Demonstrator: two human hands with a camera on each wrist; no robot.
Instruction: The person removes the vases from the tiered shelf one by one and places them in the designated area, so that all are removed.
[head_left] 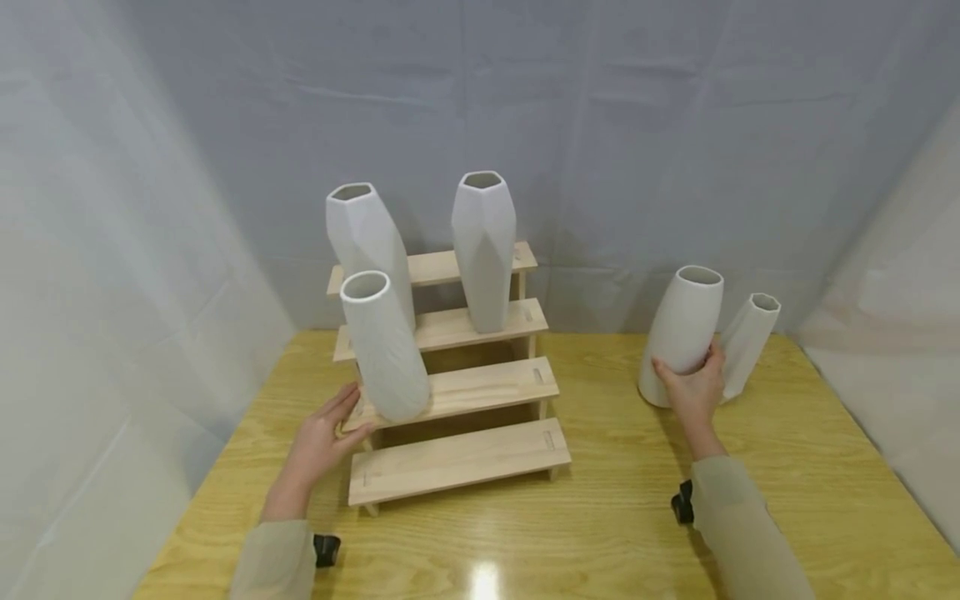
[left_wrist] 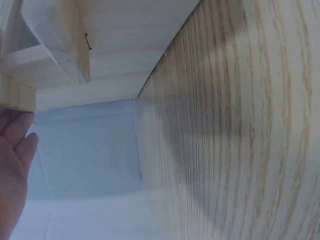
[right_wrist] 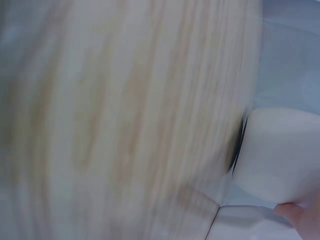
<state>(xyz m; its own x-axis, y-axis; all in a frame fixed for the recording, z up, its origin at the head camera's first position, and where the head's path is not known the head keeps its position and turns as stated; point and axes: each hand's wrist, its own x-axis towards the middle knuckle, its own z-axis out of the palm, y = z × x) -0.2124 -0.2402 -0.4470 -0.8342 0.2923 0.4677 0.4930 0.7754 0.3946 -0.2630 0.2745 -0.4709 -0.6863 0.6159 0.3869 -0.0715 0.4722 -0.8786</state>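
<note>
At the wooden tiered stand (head_left: 480, 387), my left hand (head_left: 322, 437) rests against the left end of the second step from the bottom, fingers fairly straight. In the left wrist view, its fingertips (left_wrist: 20, 130) touch the end of a plank (left_wrist: 20, 95). Beside this hand, a white textured round vase (head_left: 386, 358) stands on that step. On the right, my right hand (head_left: 697, 392) grips a smooth white oval vase (head_left: 682, 325), thumb on its left side and fingers round the right. In the right wrist view, only the lower part of this vase (right_wrist: 280, 155) shows.
Two white faceted vases (head_left: 483, 250) (head_left: 367, 233) stand higher on the stand, one at the left and one at the right. A slim white vase (head_left: 750, 346) leans outward just right of the gripped one. Pale curtains (head_left: 600, 150) enclose the wooden table (head_left: 615, 500).
</note>
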